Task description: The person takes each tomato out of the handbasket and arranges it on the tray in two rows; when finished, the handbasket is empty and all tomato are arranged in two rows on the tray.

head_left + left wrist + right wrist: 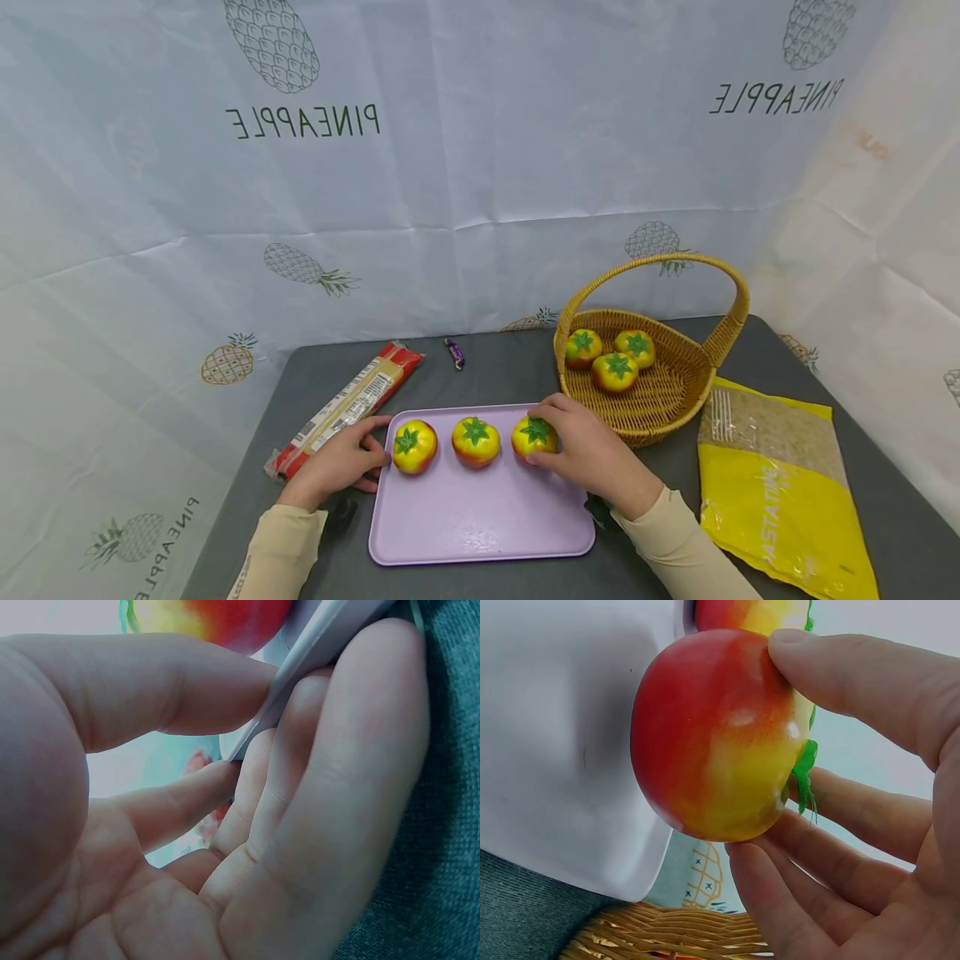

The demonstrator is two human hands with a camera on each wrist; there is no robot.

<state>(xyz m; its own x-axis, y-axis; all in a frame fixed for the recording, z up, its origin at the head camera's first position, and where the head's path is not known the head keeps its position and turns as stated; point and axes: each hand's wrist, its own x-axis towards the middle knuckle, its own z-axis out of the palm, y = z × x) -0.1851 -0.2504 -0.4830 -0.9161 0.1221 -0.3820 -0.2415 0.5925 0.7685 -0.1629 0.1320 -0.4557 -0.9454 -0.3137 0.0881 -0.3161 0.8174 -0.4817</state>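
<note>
My right hand (583, 447) holds a yellow-and-red tomato-like fruit (712, 742) with a green leafy top, thumb on one side and fingers on the other. It is over the right part of the lilac tray (480, 521); whether it touches the tray is hard to tell. Two more such fruits, a middle one (476, 442) and a left one (415, 447), sit in a row on the tray. My left hand (341, 462) grips the tray's left edge, the thumb at the rim and fingers beneath it in the left wrist view.
A wicker basket (678, 392) with a tall handle holds several like fruits behind the tray's right end. A yellow packet (780, 508) lies at right. Behind my left hand is a red-ended noodle packet (348, 404). A small purple-wrapped sweet (454, 354) lies farther back.
</note>
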